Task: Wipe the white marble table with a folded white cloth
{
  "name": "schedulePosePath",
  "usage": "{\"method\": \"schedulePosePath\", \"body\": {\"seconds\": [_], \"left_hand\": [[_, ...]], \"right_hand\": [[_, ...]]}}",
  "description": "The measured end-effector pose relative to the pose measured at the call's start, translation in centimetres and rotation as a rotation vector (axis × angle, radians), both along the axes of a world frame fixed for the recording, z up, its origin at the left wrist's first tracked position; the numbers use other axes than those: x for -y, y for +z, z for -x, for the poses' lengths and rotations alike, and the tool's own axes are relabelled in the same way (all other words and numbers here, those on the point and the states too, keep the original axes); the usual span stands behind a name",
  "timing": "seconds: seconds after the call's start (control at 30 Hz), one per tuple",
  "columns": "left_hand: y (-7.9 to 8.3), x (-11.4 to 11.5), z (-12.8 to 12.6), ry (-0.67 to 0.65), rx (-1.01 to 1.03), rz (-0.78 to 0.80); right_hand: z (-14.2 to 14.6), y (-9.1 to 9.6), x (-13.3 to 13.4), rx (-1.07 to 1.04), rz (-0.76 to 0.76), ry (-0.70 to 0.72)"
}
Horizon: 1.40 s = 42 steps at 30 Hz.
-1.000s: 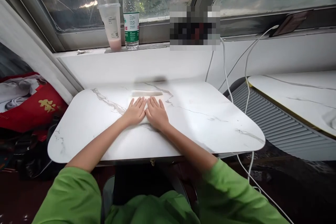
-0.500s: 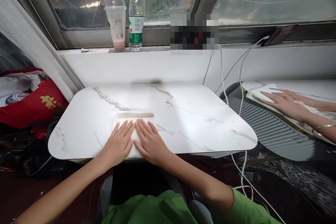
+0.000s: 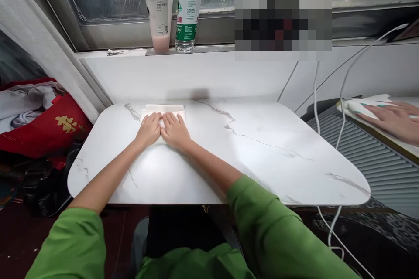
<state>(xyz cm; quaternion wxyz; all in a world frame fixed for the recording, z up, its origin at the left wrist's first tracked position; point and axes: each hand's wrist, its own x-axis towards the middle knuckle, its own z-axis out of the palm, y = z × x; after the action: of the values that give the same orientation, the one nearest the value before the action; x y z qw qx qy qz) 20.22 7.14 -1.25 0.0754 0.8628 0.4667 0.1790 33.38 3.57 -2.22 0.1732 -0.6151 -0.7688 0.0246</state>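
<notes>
A folded white cloth (image 3: 165, 108) lies flat near the far edge of the white marble-patterned table (image 3: 203, 170). My left hand (image 3: 149, 129) presses down on the cloth's left part, fingers stretched forward. Right beside it, my right hand (image 3: 174, 130) rests flat on the cloth too, and the two hands touch or nearly touch at the thumbs. Most of the cloth's near part is hidden under my palms. Both forearms reach across the tabletop.
On the window sill stand a plastic cup (image 3: 159, 17) with pink drink and a water bottle (image 3: 189, 17). White cables (image 3: 317, 96) hang at the right. Another person's hand (image 3: 389, 117) lies on a cloth there. A red bag (image 3: 42, 126) with clothes sits at the left.
Both my hands have slid forward with the cloth, from the table's near edge to near its far edge. The view has shifted, and the other person's hands appear farther right.
</notes>
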Motion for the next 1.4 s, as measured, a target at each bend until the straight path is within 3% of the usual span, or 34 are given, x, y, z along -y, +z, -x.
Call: {"method": "schedulePosePath", "body": {"seconds": [0.17,0.33,0.5,0.7,0.83,0.93,1.17,1.4], "left_hand": [[-0.2,-5.8,-1.5,-0.026,-0.003,-0.021],[-0.3,-9.4,-2.4,-0.052,-0.008,-0.045],[-0.1,-11.0,-2.8,-0.060,-0.011,-0.074],[-0.4,-10.6,-2.8,-0.039,-0.061,-0.067],[-0.5,-8.7,-2.5,-0.026,-0.089,-0.021],[-0.3,-5.8,-1.7,-0.038,-0.115,-0.005],[0.2,3.9,1.6,-0.120,-0.120,-0.019],[0.6,12.7,6.0,-0.140,-0.093,-0.043]], "right_hand": [[-1.2,-0.3,-5.7,-0.019,-0.011,-0.039],[-1.9,-0.6,-8.9,-0.029,-0.032,-0.062],[-2.3,-0.5,-10.3,-0.031,-0.069,-0.066],[-2.5,-0.5,-10.1,-0.036,-0.052,-0.057],[-2.6,-0.3,-8.4,-0.014,-0.021,-0.024],[-2.0,-0.2,-5.4,-0.004,-0.029,-0.018],[1.5,0.1,5.2,-0.018,-0.030,-0.066],[5.3,0.8,13.6,-0.035,-0.036,0.038]]}}
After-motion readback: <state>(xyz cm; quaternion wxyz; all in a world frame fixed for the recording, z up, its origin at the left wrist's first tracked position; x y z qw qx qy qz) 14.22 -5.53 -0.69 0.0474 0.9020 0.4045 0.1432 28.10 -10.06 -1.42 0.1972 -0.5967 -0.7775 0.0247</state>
